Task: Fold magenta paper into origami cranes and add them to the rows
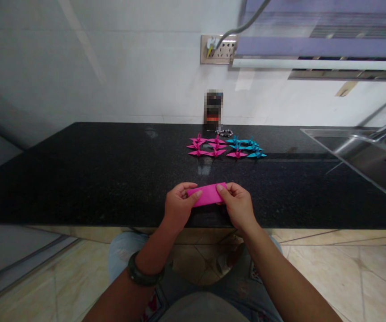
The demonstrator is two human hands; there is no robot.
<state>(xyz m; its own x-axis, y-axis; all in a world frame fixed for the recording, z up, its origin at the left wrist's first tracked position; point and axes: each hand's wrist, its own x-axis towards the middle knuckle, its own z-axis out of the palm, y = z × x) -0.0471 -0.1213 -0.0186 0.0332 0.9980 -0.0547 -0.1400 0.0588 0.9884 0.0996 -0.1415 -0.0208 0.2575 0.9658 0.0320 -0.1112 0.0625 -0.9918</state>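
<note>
A folded strip of pink paper (pixel 208 195) is stretched between my two hands, above the front part of the black countertop. My left hand (pixel 180 203) pinches its left end, thumb on top and fingers behind. At the right end, my right hand (pixel 239 203) grips the paper the same way, the thumb pressed near the upper corner. Beyond the hands stand several pink paper cranes (pixel 198 152) and several blue paper cranes (pixel 256 154), set out in rows. One pink crane (pixel 237 154) sits on the right, beside the blue ones.
A beaded bracelet (pixel 225 133) lies behind the cranes, by a dark blurred-out object (pixel 213 110) against the wall. On the right a steel sink (pixel 377 163) is set into the black countertop (pixel 112 179). A cable (pixel 243 27) runs from the wall socket (pixel 226 51).
</note>
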